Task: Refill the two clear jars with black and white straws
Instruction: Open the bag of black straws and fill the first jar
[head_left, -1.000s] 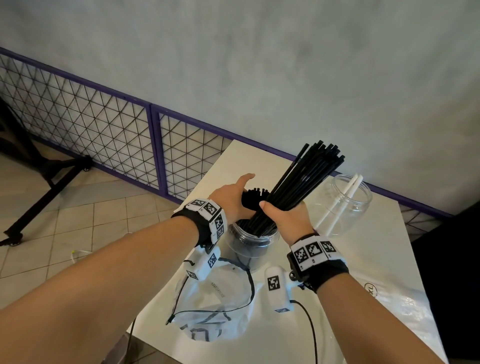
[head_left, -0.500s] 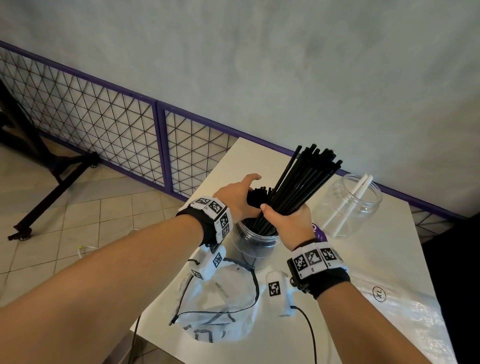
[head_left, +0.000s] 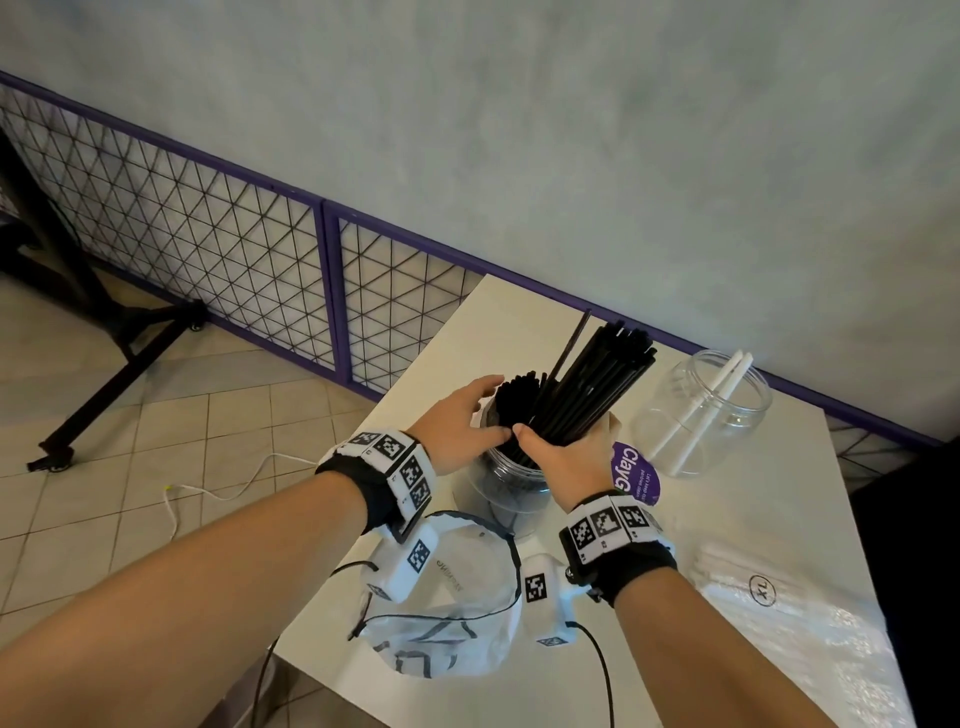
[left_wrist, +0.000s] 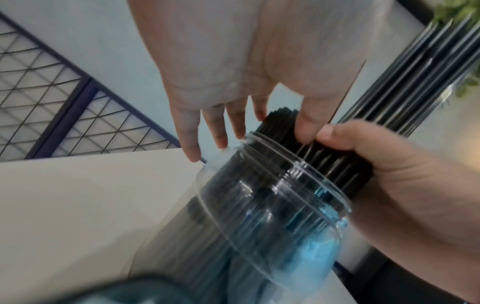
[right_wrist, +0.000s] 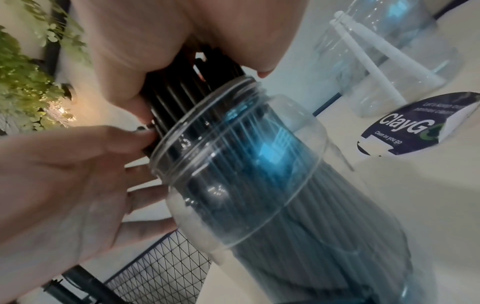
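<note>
A clear jar (head_left: 509, 493) packed with black straws stands on the white table (head_left: 519, 312). My right hand (head_left: 566, 457) grips a thick bundle of black straws (head_left: 597, 384), whose lower ends sit inside the jar mouth (left_wrist: 272, 205). The left hand (head_left: 457, 426) is at the jar's rim with its fingers fairly straight, and its thumb presses the straws standing in the jar (right_wrist: 259, 164) aside. To the right a second clear jar (head_left: 748, 410) holds two white straws (head_left: 706, 413).
A white drawstring bag (head_left: 441, 623) lies at the table's near edge. At the right there is a clear plastic bag (head_left: 779, 623) marked XL. A purple ClayGo sticker (head_left: 634, 473) sits between the jars. A purple wire fence (head_left: 260, 249) runs behind, with tiled floor to the left.
My right hand has sunk, pushing the black bundle deeper into the jar and more upright. One straw now sticks up above the rest. The left hand stays at the jar mouth.
</note>
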